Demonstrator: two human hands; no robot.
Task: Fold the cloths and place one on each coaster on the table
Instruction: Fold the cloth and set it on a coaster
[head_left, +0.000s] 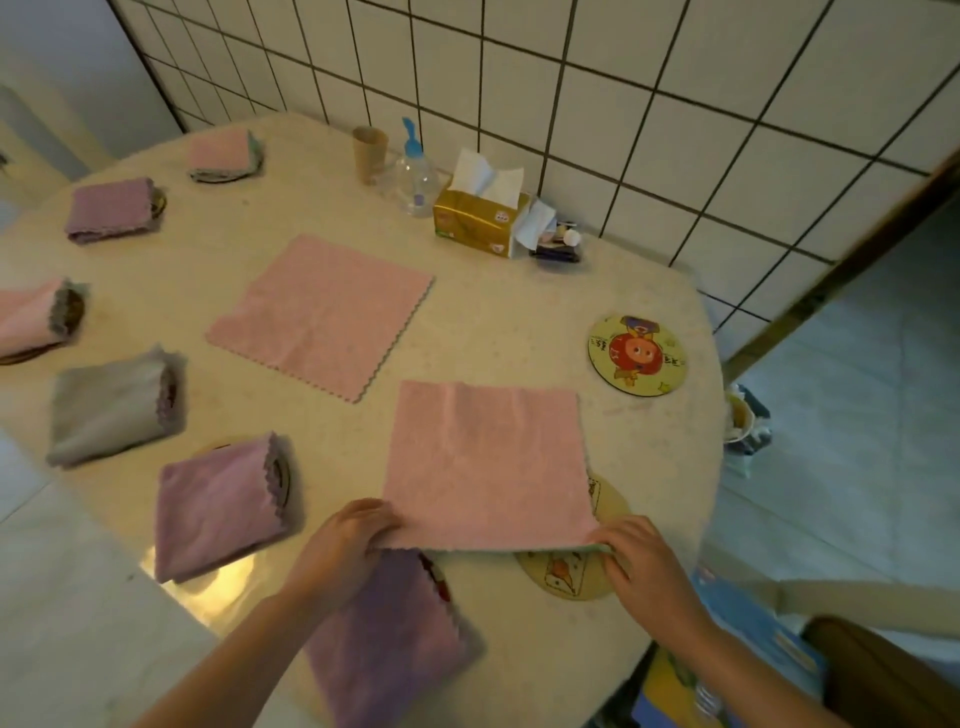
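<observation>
While both hands work at the near edge of the round table (519, 322), the left hand (345, 540) pinches the near left corner of a pink cloth (485, 462) and the right hand (644, 561) pinches its near right corner. The cloth lies nearly flat, its near edge lifted slightly, its long axis running left to right and its far edge pointing toward the tiled wall. It partly covers a yellow coaster (561, 577). It looks thin, soft and light, likely to sag unless held by corners or along an edge. Just left lies a folded purple cloth (387, 639). Farther off, a second pink cloth (322, 314) lies open, turned diagonally, and a bare picture coaster (638, 356) sits to the right.
</observation>
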